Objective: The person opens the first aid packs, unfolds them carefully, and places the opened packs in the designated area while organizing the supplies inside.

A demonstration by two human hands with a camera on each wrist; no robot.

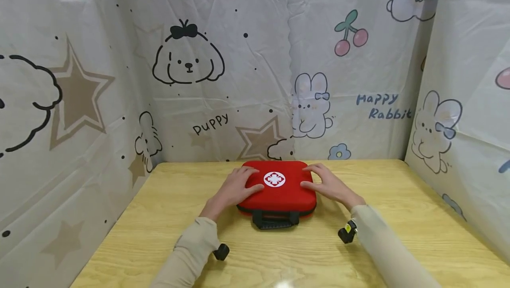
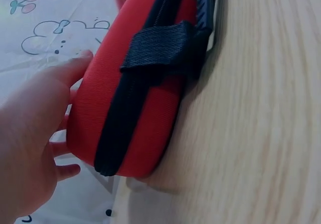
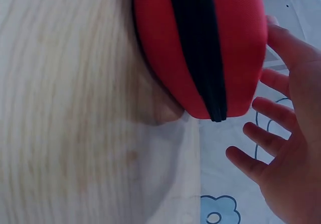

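Observation:
A red first-aid case (image 1: 287,199) with a white cross emblem (image 1: 274,179) lies flat on the table, its black handle (image 1: 276,222) toward me. My left hand (image 1: 235,186) is at the left side of the case, thumb and fingertips over the edge of its lid. On the opposite side, my right hand (image 1: 328,186) reaches over the right edge with fingers spread. In the left wrist view, the thumb meets the red shell (image 2: 93,103) beside the black zipper band (image 2: 120,123). The right wrist view shows the fingers (image 3: 266,138) fanned out next to the case's rounded end.
The light wood table (image 1: 159,239) extends around the case. Printed cloth (image 1: 223,102) with cartoon animals hangs behind the table and along both sides. A small black wrist camera (image 1: 221,251) sits at the left cuff, another black camera (image 1: 347,232) at the right.

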